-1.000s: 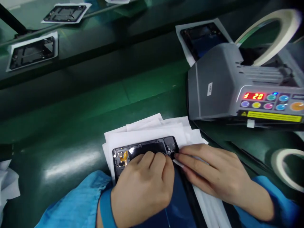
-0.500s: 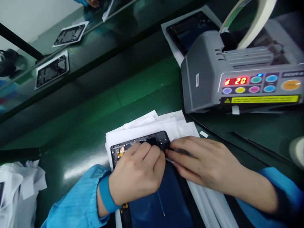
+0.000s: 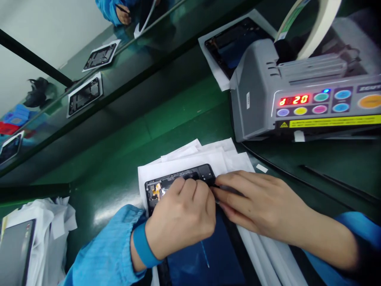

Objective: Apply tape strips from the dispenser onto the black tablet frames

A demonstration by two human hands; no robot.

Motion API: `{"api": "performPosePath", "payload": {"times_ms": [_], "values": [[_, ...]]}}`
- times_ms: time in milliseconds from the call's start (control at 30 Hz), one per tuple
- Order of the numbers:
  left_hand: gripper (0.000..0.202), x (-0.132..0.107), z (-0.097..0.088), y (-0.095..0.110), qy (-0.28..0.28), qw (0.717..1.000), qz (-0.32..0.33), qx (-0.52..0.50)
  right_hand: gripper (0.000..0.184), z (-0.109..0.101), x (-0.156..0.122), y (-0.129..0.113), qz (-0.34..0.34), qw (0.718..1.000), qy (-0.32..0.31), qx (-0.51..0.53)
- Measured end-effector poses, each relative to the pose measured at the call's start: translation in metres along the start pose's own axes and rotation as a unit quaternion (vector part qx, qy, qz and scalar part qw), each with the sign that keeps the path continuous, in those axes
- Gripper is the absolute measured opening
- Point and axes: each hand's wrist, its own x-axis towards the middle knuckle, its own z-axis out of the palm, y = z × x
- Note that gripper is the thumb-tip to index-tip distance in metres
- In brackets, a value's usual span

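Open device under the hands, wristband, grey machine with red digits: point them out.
Open device [image 3: 220, 250]: head view, on its blue panel.
Wristband [image 3: 145, 246]: head view, middle of the band.
Grey machine [image 3: 297, 87]: head view, upper front of its housing.

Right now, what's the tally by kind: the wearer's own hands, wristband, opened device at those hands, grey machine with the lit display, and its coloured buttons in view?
Left hand and right hand: 2
Blue wristband: 1
Opened device at the hands: 1
Grey machine: 1
Coloured buttons: 7
Total: 12
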Motion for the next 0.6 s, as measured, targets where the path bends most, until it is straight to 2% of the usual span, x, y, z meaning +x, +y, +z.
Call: {"api": "performPosePath", "payload": {"times_ms": [167,367,600], "values": [[0.019,0.001,-0.005,0.004,-0.010,1.000,-0.006,0.002,0.022,0.000,-0.001,-0.001,0.005,1.000,0.002,0.003],[0.023,0.000,0.000,-0.001,-0.038,0.990,-0.069,-0.114,0.018,0.000,-0.002,0.000,0.010,1.000,0.012,0.012],[0.020,-0.007,0.013,-0.004,0.023,0.957,-0.135,-0.254,0.018,0.003,-0.004,0.004,0.022,0.999,0.033,0.032]]}}
